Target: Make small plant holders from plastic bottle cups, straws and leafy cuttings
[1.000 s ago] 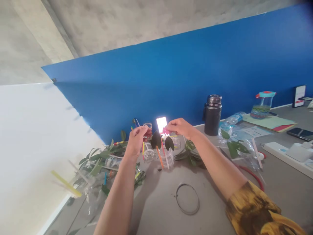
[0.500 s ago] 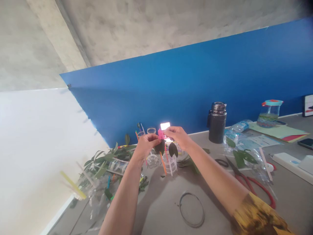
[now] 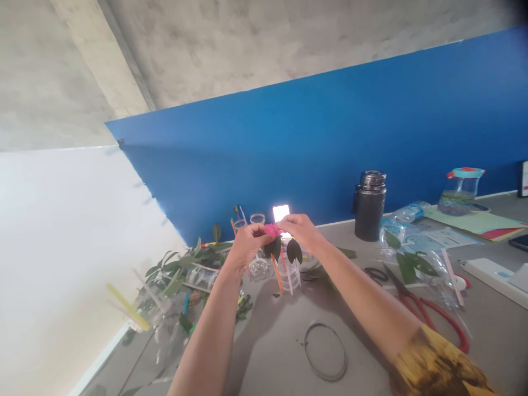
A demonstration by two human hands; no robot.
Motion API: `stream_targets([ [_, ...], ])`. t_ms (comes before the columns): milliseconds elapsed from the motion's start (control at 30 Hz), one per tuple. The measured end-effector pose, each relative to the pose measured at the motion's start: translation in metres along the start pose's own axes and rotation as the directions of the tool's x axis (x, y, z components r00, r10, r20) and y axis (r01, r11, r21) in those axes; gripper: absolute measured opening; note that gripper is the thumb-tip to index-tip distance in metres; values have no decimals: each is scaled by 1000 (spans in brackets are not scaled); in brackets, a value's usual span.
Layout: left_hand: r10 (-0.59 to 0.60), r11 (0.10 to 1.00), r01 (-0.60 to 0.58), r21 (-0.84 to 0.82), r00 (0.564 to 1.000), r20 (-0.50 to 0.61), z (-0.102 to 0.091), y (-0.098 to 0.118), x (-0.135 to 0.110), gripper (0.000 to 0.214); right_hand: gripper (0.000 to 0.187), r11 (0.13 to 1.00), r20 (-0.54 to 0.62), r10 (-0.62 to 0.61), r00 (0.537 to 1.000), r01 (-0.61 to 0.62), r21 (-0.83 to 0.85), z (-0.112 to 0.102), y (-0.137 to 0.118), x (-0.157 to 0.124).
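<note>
Both my hands meet above the grey table (image 3: 272, 352), pinching a small pink flower-like piece (image 3: 271, 230). My left hand (image 3: 245, 246) grips it from the left, my right hand (image 3: 300, 231) from the right, fingers closed. Two dark leaves (image 3: 284, 249) hang just under the pink piece on a thin stem. Below them stands a cut clear plastic cup (image 3: 289, 273) with orange and white straws (image 3: 278, 275) leaning in it.
Leafy twigs and coloured straws (image 3: 177, 275) lie at the left. A wire ring (image 3: 325, 352) lies near me. Red-handled cutters (image 3: 429, 313), black scissors (image 3: 374, 273), a dark flask (image 3: 370, 204), crumpled plastic bottles (image 3: 406, 212), a jug (image 3: 461, 190), papers and a lit phone (image 3: 281, 212) stand beyond.
My left hand came over to my right hand, and both now pinch the pink piece together; the view has tilted slightly upward.
</note>
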State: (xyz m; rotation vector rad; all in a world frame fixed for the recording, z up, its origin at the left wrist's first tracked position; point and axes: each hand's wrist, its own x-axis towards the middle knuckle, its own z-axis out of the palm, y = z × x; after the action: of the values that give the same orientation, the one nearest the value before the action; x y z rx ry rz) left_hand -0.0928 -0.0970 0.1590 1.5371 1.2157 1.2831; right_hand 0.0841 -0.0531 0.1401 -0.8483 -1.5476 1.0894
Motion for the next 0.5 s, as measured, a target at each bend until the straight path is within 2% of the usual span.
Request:
stream_targets([
  [400, 29, 999, -29, 15, 999, 18, 2, 3, -2, 26, 29, 1000, -31, 13, 999, -14, -27, 1, 1, 2],
  [500, 14, 1000, -14, -12, 1000, -4, 2, 4, -3, 35, 31, 999, -23, 18, 1000, -19, -42, 1, 0, 2],
])
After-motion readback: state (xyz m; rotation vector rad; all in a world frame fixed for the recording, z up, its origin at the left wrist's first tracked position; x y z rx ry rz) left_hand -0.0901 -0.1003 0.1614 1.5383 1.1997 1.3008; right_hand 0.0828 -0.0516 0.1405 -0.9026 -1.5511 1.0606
